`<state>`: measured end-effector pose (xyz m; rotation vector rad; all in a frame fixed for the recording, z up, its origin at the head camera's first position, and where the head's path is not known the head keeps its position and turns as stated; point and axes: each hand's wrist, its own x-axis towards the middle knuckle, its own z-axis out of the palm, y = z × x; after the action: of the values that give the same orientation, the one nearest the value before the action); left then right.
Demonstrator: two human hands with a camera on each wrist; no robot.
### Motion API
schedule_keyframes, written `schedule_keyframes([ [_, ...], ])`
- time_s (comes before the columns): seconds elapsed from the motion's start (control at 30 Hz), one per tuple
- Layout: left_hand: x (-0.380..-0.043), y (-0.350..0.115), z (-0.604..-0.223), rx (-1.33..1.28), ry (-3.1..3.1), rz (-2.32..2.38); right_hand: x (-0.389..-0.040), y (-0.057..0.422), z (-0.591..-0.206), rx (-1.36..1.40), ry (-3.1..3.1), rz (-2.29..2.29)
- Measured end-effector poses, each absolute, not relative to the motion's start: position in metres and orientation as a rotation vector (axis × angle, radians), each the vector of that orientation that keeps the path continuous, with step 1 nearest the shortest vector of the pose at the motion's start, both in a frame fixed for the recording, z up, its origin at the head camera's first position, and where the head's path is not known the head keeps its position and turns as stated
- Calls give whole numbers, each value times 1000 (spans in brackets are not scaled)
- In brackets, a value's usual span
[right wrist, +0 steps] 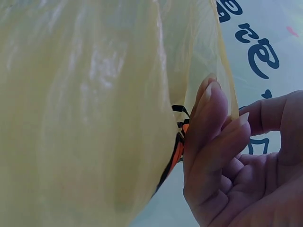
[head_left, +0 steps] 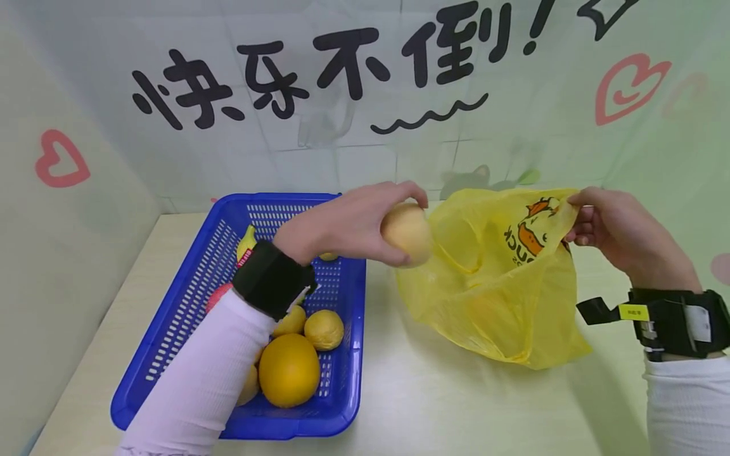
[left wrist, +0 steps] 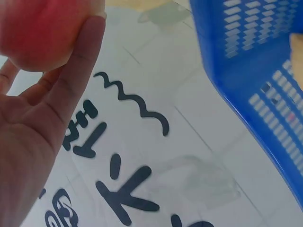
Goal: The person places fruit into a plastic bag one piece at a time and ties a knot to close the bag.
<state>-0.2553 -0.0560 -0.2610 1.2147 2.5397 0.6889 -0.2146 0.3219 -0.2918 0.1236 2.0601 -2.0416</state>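
My left hand [head_left: 365, 221] grips a peach [head_left: 407, 234] between curled fingers and thumb, just left of the yellow plastic bag [head_left: 490, 316]. Pale yellow in the head view, the peach [left wrist: 47, 35] shows a red-pink side in the left wrist view. The bag has a printed duck on its upper right. Its upper right edge is pinched by my right hand [head_left: 618, 231], between thumb and fingers, as the right wrist view also shows at the film's edge. The bag's mouth faces the peach, and what lies inside cannot be made out.
A blue plastic basket [head_left: 360, 354] stands on the left of the pale table [head_left: 422, 405]. Inside are an orange [head_left: 289, 370], several yellowish round fruits, a banana-like yellow piece [head_left: 247, 244] and something red [head_left: 218, 296]; my left forearm hides part of it. A printed wall backs the table.
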Motion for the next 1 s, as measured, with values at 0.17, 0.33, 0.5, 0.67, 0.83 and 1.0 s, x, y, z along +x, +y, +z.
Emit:
schedule_keyframes([
  [0.17,-257,-27,-257,1286,2540,625,-217,321,-292,136,2148,-1979],
  [0.33,-260,-3,-256,1361,2494,624,-217,322,-292,155,2159,-1965],
  [0.5,-264,17,-259,1356,2463,647,-216,323,-291,126,2108,-2023],
  [0.67,-268,41,-270,1397,2430,608,-214,324,-291,116,2036,-2083],
  [0.83,-265,65,-286,1398,2423,468,-213,322,-292,132,2044,-2086],
  [1.0,-262,83,-297,1427,2454,342,-212,319,-293,119,2034,-2093],
])
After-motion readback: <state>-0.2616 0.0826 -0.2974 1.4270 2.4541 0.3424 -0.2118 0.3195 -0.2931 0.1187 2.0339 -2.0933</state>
